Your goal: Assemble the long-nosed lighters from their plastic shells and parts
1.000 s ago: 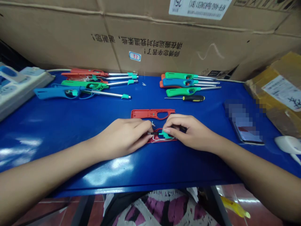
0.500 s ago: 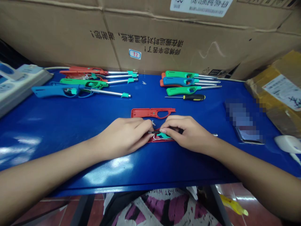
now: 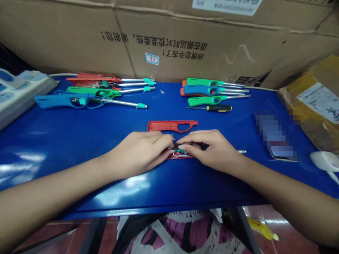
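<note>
"Where's the action?"

"Just on the near side of that loose red shell! A second red half-casing sits there on the blue table, mostly covered by the hands."

"And what's inside it?"

"White wire curving along, and a bit of teal plastic. A metal tube pokes out past the right hand, nearer than the loose shell and off to its right."

"Grip?"

"Left hand: thumb and forefinger pinched on a small black piece, right at the casing. Right thumb's against the teal plastic, but gripping or only pressing? Can't tell from here."

"The loose shell itself?"

"Hollow side up, moulded ribs showing, handle hole towards its right end."

"Any others?"

"Beyond the shell to its left, a blue casing with teal plastic inside, red and green ones behind. Beyond it to the right, a bunch of lighters, screwdriver on their near side. And farthest beyond the shell, a big carton, its contents hidden."
</note>
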`<action>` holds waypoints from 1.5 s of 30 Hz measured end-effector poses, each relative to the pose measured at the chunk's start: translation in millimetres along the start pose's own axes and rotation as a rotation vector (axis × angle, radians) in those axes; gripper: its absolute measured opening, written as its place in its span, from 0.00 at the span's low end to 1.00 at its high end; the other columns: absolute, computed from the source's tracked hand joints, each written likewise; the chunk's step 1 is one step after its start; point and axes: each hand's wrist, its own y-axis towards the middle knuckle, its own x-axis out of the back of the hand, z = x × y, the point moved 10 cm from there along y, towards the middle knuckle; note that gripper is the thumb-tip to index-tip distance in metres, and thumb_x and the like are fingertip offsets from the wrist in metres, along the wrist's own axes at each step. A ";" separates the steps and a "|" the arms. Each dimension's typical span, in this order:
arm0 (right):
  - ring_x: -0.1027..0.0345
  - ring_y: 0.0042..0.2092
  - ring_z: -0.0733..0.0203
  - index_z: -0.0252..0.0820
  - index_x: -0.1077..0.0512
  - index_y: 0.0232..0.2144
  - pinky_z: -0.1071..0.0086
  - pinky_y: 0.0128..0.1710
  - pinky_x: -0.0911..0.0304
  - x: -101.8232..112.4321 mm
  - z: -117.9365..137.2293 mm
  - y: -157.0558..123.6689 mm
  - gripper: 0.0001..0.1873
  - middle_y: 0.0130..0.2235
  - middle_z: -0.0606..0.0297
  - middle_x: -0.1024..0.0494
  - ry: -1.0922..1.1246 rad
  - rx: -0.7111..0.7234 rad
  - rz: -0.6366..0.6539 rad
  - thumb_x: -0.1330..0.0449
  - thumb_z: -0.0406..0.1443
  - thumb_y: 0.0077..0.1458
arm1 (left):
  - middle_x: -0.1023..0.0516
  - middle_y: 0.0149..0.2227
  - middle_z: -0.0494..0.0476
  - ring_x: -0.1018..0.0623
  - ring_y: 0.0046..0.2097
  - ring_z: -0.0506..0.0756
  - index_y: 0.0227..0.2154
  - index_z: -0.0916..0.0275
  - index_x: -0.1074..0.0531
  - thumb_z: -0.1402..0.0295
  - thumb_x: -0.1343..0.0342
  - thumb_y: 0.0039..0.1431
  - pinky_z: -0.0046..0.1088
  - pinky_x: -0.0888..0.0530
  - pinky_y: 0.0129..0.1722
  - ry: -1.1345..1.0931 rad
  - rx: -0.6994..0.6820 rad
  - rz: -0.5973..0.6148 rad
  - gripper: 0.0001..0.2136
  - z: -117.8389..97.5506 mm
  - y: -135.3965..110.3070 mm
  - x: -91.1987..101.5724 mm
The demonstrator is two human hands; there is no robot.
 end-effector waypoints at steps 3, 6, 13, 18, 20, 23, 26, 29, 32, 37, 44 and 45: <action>0.37 0.26 0.69 0.38 0.20 0.41 0.73 0.28 0.40 1.2 1.4 -1.0 0.09 0.26 0.70 0.25 0.009 -0.004 0.013 0.38 0.33 0.61 | 0.22 0.33 0.52 0.21 0.34 0.53 0.37 0.61 0.33 0.66 0.51 0.71 0.27 0.30 0.31 0.002 0.000 -0.007 0.07 0.7 -0.3 1.1; 0.39 0.28 0.69 0.39 0.22 0.44 0.72 0.29 0.40 5.4 2.5 -1.1 0.10 0.30 0.69 0.25 -0.006 0.004 0.037 0.38 0.32 0.59 | 0.22 0.34 0.51 0.21 0.35 0.52 0.38 0.61 0.33 0.66 0.51 0.72 0.27 0.30 0.32 -0.007 0.002 0.002 0.06 1.0 -0.6 0.9; 0.33 0.37 0.66 0.40 0.25 0.35 0.71 0.38 0.38 4.9 1.1 -1.2 0.02 0.37 0.65 0.25 -0.064 0.095 0.097 0.38 0.32 0.62 | 0.23 0.34 0.50 0.21 0.35 0.52 0.39 0.60 0.33 0.65 0.50 0.72 0.28 0.31 0.32 -0.011 0.003 -0.003 0.06 2.0 -0.7 0.5; 0.33 0.38 0.66 0.40 0.27 0.31 0.70 0.39 0.39 2.3 4.3 -1.0 0.07 0.36 0.66 0.25 -0.046 0.112 0.085 0.41 0.29 0.63 | 0.22 0.35 0.50 0.21 0.35 0.53 0.39 0.60 0.33 0.66 0.50 0.72 0.28 0.30 0.32 -0.010 0.001 -0.009 0.05 1.0 -0.5 0.4; 0.34 0.36 0.67 0.40 0.27 0.31 0.71 0.36 0.40 2.8 6.3 -1.3 0.06 0.35 0.66 0.26 -0.052 0.104 0.084 0.40 0.29 0.62 | 0.22 0.34 0.50 0.21 0.35 0.53 0.39 0.60 0.33 0.66 0.50 0.72 0.27 0.30 0.32 -0.007 0.003 -0.015 0.05 0.9 -0.5 1.2; 0.34 0.35 0.67 0.40 0.25 0.33 0.71 0.35 0.40 3.0 9.4 -2.5 0.01 0.35 0.66 0.26 -0.061 0.101 0.114 0.37 0.30 0.59 | 0.22 0.34 0.50 0.21 0.34 0.52 0.39 0.61 0.33 0.66 0.50 0.72 0.27 0.31 0.32 -0.009 0.005 -0.023 0.06 0.8 -0.6 2.6; 0.33 0.37 0.65 0.40 0.24 0.35 0.70 0.37 0.39 1.1 11.0 -4.0 0.02 0.36 0.66 0.25 -0.095 0.114 0.166 0.35 0.32 0.58 | 0.22 0.34 0.50 0.21 0.34 0.52 0.38 0.61 0.32 0.66 0.49 0.71 0.27 0.31 0.32 -0.015 0.007 -0.023 0.06 1.4 -0.8 2.6; 0.31 0.40 0.64 0.41 0.24 0.36 0.68 0.40 0.39 0.3 11.4 -4.9 0.03 0.37 0.65 0.24 -0.137 0.142 0.193 0.34 0.34 0.59 | 0.22 0.35 0.51 0.21 0.36 0.52 0.39 0.62 0.30 0.66 0.48 0.71 0.27 0.30 0.34 -0.031 0.005 -0.015 0.06 1.7 -0.5 1.7; 0.30 0.41 0.63 0.40 0.24 0.35 0.67 0.43 0.39 0.3 10.8 -5.3 0.04 0.37 0.66 0.23 -0.157 0.158 0.200 0.34 0.36 0.60 | 0.21 0.35 0.51 0.20 0.37 0.52 0.39 0.62 0.28 0.67 0.47 0.70 0.26 0.29 0.35 -0.065 -0.006 -0.017 0.06 0.6 0.5 3.1; 0.30 0.41 0.62 0.41 0.24 0.34 0.64 0.45 0.41 -1.2 11.2 -7.0 0.04 0.36 0.66 0.24 -0.231 0.195 0.201 0.35 0.35 0.61 | 0.18 0.39 0.52 0.19 0.38 0.52 0.41 0.62 0.25 0.69 0.44 0.69 0.26 0.28 0.38 -0.073 -0.033 -0.048 0.04 -2.6 1.1 9.4; 0.31 0.38 0.61 0.40 0.26 0.33 0.64 0.41 0.44 -3.0 20.5 -11.5 0.11 0.35 0.64 0.23 -0.403 0.343 0.184 0.41 0.39 0.67 | 0.17 0.37 0.52 0.18 0.38 0.53 0.40 0.62 0.22 0.68 0.44 0.68 0.29 0.25 0.38 -0.075 -0.050 -0.087 0.07 -4.2 -1.6 13.7; 0.31 0.38 0.61 0.40 0.26 0.32 0.64 0.41 0.44 -2.8 21.7 -12.0 0.12 0.35 0.64 0.23 -0.415 0.356 0.184 0.42 0.39 0.67 | 0.17 0.36 0.53 0.18 0.38 0.53 0.40 0.62 0.21 0.68 0.44 0.67 0.29 0.24 0.38 -0.076 -0.054 -0.093 0.07 -4.6 -2.0 14.7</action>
